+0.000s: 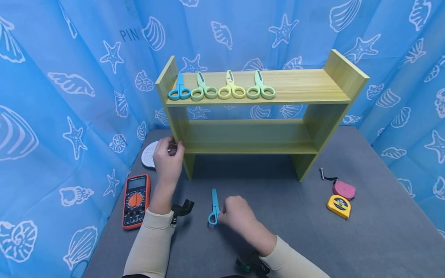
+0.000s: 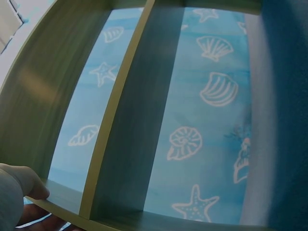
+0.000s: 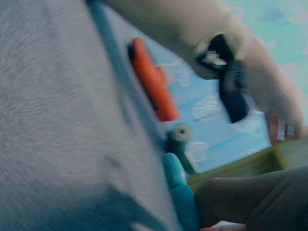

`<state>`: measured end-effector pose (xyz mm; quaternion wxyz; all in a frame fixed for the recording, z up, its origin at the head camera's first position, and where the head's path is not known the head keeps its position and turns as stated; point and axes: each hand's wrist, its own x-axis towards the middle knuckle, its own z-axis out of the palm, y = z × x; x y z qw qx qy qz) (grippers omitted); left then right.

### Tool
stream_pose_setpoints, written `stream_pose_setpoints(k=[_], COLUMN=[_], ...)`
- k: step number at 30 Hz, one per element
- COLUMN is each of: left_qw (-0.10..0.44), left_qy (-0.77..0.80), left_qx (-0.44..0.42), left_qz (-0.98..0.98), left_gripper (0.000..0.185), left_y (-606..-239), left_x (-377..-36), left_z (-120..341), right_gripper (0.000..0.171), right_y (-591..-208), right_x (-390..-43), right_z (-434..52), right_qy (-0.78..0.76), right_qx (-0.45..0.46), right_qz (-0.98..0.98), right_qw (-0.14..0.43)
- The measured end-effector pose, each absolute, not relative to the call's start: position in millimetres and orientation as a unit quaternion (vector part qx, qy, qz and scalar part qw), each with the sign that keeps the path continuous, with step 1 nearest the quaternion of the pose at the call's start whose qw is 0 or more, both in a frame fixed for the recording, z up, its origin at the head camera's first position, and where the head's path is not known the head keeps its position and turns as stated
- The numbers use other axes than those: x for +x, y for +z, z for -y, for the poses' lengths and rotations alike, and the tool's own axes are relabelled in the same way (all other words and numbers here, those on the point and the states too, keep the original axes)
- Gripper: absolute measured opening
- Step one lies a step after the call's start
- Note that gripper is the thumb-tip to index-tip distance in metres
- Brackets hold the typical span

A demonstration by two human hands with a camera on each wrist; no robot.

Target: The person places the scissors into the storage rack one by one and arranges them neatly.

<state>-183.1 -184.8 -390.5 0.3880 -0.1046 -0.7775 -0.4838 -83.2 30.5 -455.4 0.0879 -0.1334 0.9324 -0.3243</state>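
A wooden two-tier shelf [image 1: 313,90] stands on the grey table [image 1: 365,239]. Several small scissors lie in a row on its top board: a blue pair [image 1: 179,89], two green pairs and a yellow pair [image 1: 231,88]. My left hand [image 1: 168,156] grips the shelf's left side panel [image 2: 29,110] near the lower board, thumb [image 2: 21,180] on the edge. My right hand [image 1: 236,214] holds the handle of another blue pair of scissors [image 1: 214,208] lying on the table in front of the shelf; in the right wrist view its blue handle [image 3: 178,190] shows beside my fingers.
An orange multimeter [image 1: 136,200] lies at the left front. A white round perforated disc [image 1: 150,154] sits behind my left hand. A pink tape measure [image 1: 344,189] and a yellow tape measure [image 1: 338,205] lie at the right. Blue seashell curtains surround the table.
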Motion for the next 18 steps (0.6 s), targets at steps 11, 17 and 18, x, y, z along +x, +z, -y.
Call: stream_pose_setpoints(k=[11,17,18], left_qw=[0.395,0.396,0.396], left_qy=[-0.487,-0.485,-0.486], left_qx=[-0.104,-0.101,-0.101], left_qz=[0.772,0.773,0.772], left_gripper=[0.017,0.016,0.016], left_y=[-392,-393,-393], left_x=[-185,-185,-185], left_z=[186,185,185], right_gripper=[0.019,0.017,0.016], right_y=[-410,-383,-378], right_x=[-58,-45,-43], right_z=[-87,-114,-119], right_qy=[-0.347,-0.348,-0.35], right_qx=[-0.135,-0.091,-0.082], right_qz=[-0.926,-0.931,-0.931], right_qw=[0.053,0.057,0.061])
